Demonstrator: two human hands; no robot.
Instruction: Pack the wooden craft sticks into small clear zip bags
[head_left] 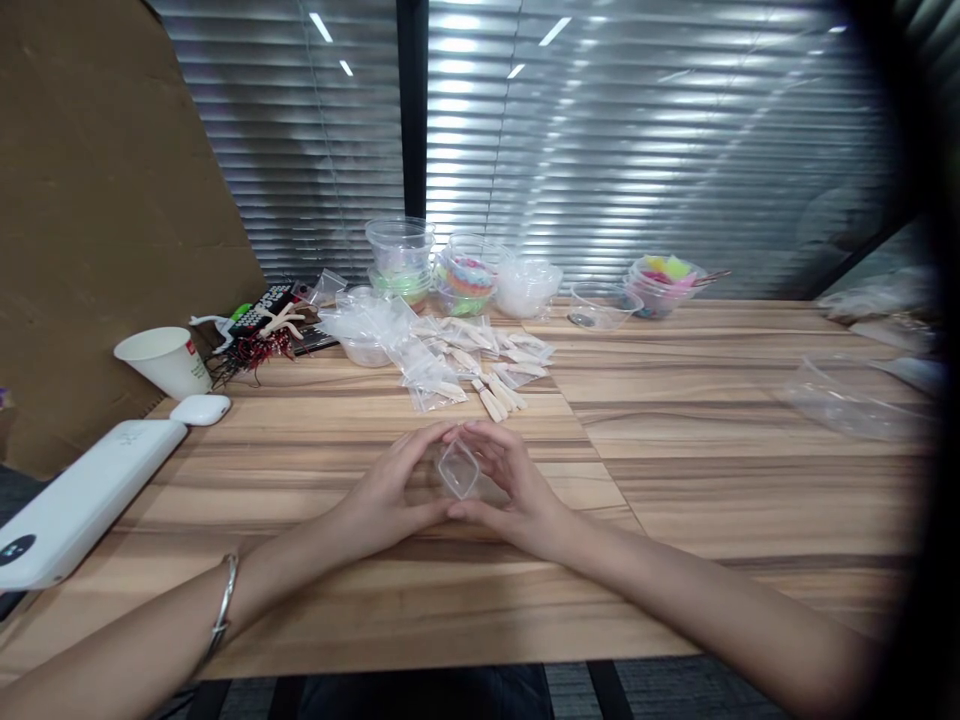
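A small clear plastic container with a diamond-shaped rim is near the front middle of the wooden table. My left hand curves round it from the left, fingers on the far side and thumb on the near side. From the right, my right hand closes round it the same way. The fingertips and thumbs of both hands come together at its far and near corners. Beyond my fingers lie several pale wooden pegs, loose, and more of them in clear bags.
Clear tubs, some with coloured contents, line the back by the blinds. At left are a paper cup, a white earbud case and a white power bank. A clear plastic piece lies at right.
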